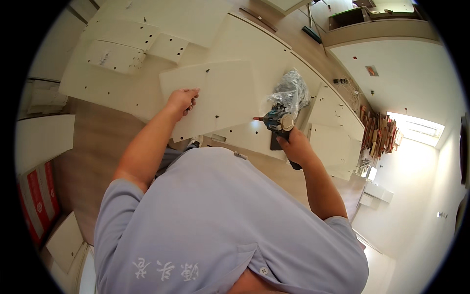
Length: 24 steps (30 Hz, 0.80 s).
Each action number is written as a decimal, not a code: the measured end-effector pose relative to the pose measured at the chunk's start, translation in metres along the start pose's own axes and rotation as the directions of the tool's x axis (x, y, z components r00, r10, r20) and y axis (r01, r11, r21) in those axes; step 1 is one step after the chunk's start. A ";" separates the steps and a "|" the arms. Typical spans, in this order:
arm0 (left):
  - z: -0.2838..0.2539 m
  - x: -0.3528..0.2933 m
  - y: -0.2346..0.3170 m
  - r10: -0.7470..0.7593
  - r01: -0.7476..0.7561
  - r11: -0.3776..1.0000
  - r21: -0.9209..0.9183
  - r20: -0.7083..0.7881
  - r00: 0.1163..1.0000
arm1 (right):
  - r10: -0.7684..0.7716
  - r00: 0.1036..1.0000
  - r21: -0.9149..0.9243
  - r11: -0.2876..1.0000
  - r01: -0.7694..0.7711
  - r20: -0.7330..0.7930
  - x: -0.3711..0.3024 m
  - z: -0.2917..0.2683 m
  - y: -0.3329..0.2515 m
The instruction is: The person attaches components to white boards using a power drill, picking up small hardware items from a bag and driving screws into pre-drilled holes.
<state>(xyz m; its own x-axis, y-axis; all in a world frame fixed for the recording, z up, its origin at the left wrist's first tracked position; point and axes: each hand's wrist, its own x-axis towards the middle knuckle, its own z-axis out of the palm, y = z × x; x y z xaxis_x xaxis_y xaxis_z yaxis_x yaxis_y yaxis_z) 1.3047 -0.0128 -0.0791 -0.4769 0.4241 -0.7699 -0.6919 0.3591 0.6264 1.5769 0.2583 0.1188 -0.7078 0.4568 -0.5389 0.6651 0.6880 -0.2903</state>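
My right hand grips a cordless drill by its handle. The drill's bit points left, and its small light is lit. A pale rectangular panel lies in front of me on larger white boards. Over its left part is my left hand, fingers pinched together; whatever they hold is too small to make out. Two small dark pieces of hardware, like screws, stand on the panel: one toward the far edge, another nearer me. Just beyond the drill sits a crumpled clear plastic bag.
Smaller drilled panels lie at the far left, and more boards at the right. Wood strips are heaped against the right wall. A red and white carton stands on the left floor. A broom lies at the back.
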 end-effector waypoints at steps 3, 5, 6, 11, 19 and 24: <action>0.001 0.004 -0.004 0.010 -0.010 1.000 0.005 0.009 1.000 | -0.046 0.999 -0.038 0.998 0.045 -0.027 -0.004 0.003 0.007; 0.001 0.004 -0.005 0.026 -0.027 0.999 0.024 0.020 0.999 | 0.019 1.000 0.040 0.999 -0.019 -0.011 0.001 0.007 0.015; 0.001 0.002 -0.007 0.026 -0.027 0.999 0.032 0.026 0.999 | 0.052 0.999 0.080 0.995 -0.052 -0.002 0.001 0.009 0.019; 0.002 0.005 -0.004 0.044 -0.045 0.998 0.041 0.021 0.999 | -0.046 0.995 -0.057 0.998 0.041 -0.085 -0.008 0.023 0.012; -0.001 0.010 -0.005 0.017 -0.020 0.998 0.065 0.038 0.999 | -0.036 0.996 -0.092 0.995 0.028 -0.087 0.001 0.025 0.006; -0.004 0.006 -0.006 0.044 -0.046 0.999 0.024 0.080 0.996 | 0.011 0.999 0.192 0.981 -0.005 -0.034 0.011 0.014 0.031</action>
<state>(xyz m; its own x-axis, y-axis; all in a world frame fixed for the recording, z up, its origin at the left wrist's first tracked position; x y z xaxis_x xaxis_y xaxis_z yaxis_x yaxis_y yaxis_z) 1.3035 -0.0152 -0.0879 -0.4618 0.5044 -0.7296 -0.6562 0.3591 0.6637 1.5925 0.2767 0.0931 -0.7079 0.4836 -0.5148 0.7017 0.5651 -0.4340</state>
